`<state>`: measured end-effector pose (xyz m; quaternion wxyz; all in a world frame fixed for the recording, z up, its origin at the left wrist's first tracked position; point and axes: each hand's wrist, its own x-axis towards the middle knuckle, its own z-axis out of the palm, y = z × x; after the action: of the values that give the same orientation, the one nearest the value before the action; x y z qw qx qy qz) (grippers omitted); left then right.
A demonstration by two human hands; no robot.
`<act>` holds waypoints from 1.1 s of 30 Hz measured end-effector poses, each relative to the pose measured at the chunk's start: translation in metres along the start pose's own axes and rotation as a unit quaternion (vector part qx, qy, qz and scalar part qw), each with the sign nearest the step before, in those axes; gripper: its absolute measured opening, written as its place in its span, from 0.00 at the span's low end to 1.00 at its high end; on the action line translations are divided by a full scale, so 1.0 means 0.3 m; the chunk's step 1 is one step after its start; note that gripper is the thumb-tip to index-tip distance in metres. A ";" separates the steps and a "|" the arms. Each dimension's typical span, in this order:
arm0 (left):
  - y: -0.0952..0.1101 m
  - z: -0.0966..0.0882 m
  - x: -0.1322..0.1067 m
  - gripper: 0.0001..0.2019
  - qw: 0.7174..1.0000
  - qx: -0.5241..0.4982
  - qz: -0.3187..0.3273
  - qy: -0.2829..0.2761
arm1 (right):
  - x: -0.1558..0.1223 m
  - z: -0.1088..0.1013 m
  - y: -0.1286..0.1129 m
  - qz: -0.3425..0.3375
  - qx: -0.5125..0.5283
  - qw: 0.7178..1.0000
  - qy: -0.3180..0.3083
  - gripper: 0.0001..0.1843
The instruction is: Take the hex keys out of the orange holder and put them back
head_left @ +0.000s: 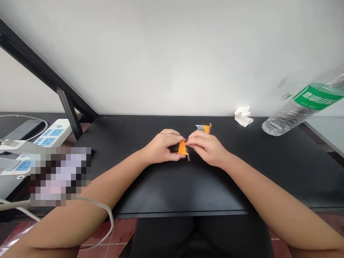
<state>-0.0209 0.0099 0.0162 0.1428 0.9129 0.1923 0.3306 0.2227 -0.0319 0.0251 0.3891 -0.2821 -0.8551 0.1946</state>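
Near the middle of the black table, my left hand point(164, 146) grips an orange hex key holder point(182, 148) between thumb and fingers. Several metal hex keys run through it, and the bent end of one hex key point(188, 156) sticks out at the near right. My right hand point(206, 146) is closed in a pinch at the holder's right side, on the end of a hex key that its fingers mostly hide. Just beyond my right hand lies a second orange holder point(206, 128) with several hex keys in it, partly covered by that hand.
A clear water bottle point(292, 111) with a green label stands at the right, beside a crumpled white tissue point(243, 116) by the wall. To the left are power strips point(53, 132), a white cable point(107, 209) over my left forearm, and a pixelated object point(61, 175). The black table point(182, 190) ends near my lap.
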 end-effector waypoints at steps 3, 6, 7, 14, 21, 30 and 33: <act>0.013 0.006 0.003 0.17 0.999 0.030 0.025 0.009 | 0.003 0.018 0.008 0.113 0.126 0.985 0.022 0.05; 0.028 0.005 0.005 0.17 0.996 0.075 0.044 0.013 | 0.009 0.023 0.016 0.241 0.284 0.928 -0.007 0.10; 0.032 0.005 0.006 0.17 0.995 0.085 0.048 0.015 | 0.011 0.021 0.017 0.272 0.322 0.907 -0.022 0.13; 0.038 0.003 0.010 0.19 0.994 0.088 0.058 0.037 | 0.008 0.014 0.013 0.313 0.370 0.873 -0.042 0.16; 0.044 0.003 0.014 0.21 0.993 0.060 0.084 0.053 | 0.011 0.041 0.042 0.342 0.413 0.840 -0.087 0.21; -0.016 -0.012 -0.015 0.18 0.986 0.163 0.008 -0.013 | -0.021 -0.059 0.142 0.149 -0.181 0.971 -0.056 0.07; -0.040 -0.018 -0.021 0.13 0.981 0.183 -0.035 -0.055 | -0.027 -0.047 0.177 0.126 -0.235 0.959 -0.097 0.09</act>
<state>-0.0320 0.0184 0.0121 -0.0048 0.9329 0.2734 0.2343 0.2554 0.0053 0.0001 0.1995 -0.4509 -0.8678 0.0623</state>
